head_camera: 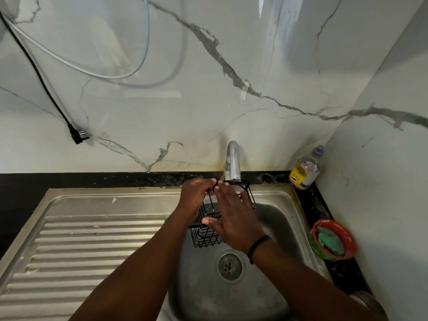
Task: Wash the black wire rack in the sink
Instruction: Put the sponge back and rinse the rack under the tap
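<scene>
- The black wire rack point(209, 224) is being held up over the basin of the sink point(278, 218), tilted, with its upper end just under the spout of the tap point(232, 162).
- The rack's upper edge is being gripped by the left hand point(195, 194), whose fingers are curled round the top wire.
- The right hand point(231, 218) is being laid flat against the rack's side, fingers straight and spread; nothing is being clasped by it.
- No stream of water can be made out at the spout, so whether the tap is running cannot be told.
- The step in hand is being judged as the rubbing or rinsing of the rack's wires by the bare palm, with the rack being steadied from above.
- No sponge or cloth is being held; a green scrubber point(330, 242) is lying in a red bowl point(347, 237) on the counter at the right of the basin, and a clear bottle point(305, 170) is standing in the corner near the tap.
- For the next move, the rack is likely being turned so that its other faces can be reached, which calls for a firm hold by the left hand, since wet thin wire is apt to slip.
- If soap is wanted, the right hand is being called on to leave the rack and reach for the scrubber.
</scene>
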